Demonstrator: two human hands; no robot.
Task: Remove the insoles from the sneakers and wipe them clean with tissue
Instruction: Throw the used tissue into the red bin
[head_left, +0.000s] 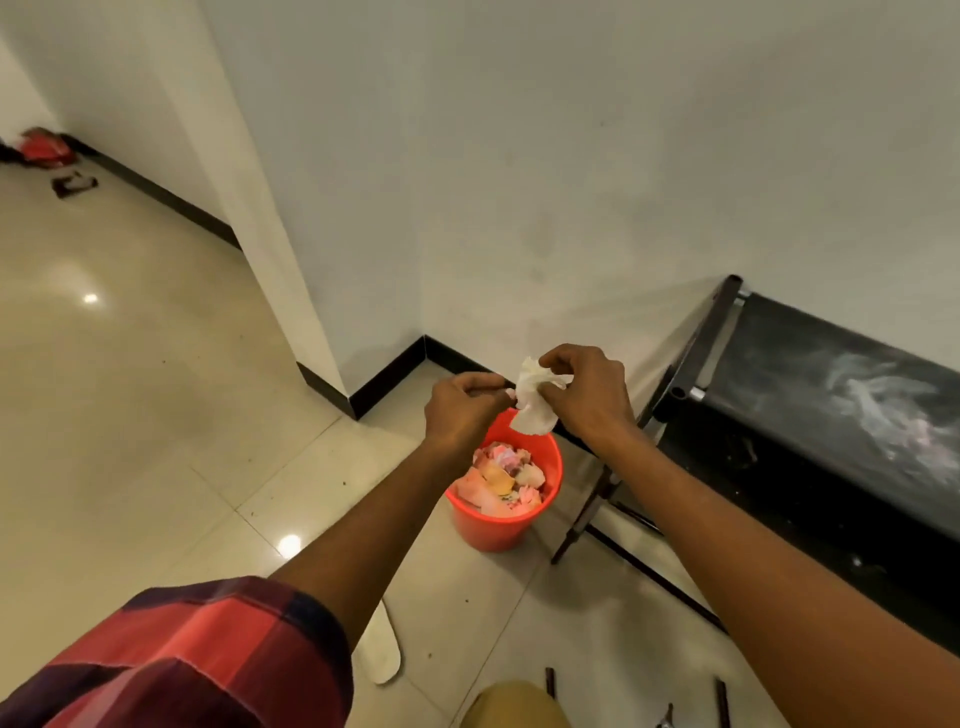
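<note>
A crumpled white tissue (532, 402) hangs above a red bin (498, 519). My right hand (587, 395) pinches its upper part, and my left hand (462, 405) holds its left edge with closed fingers. Both arms reach forward over the floor. A pale insole (382, 652) lies flat on the tiles under my left forearm, partly hidden by it. No sneakers are visible.
The red bin is full of crumpled paper and stands near the wall corner. A black metal-framed bench (831, 415) stands along the wall at right. Dark baseboard lines the white walls. Red and dark items (44, 148) lie far left on the glossy tiled floor.
</note>
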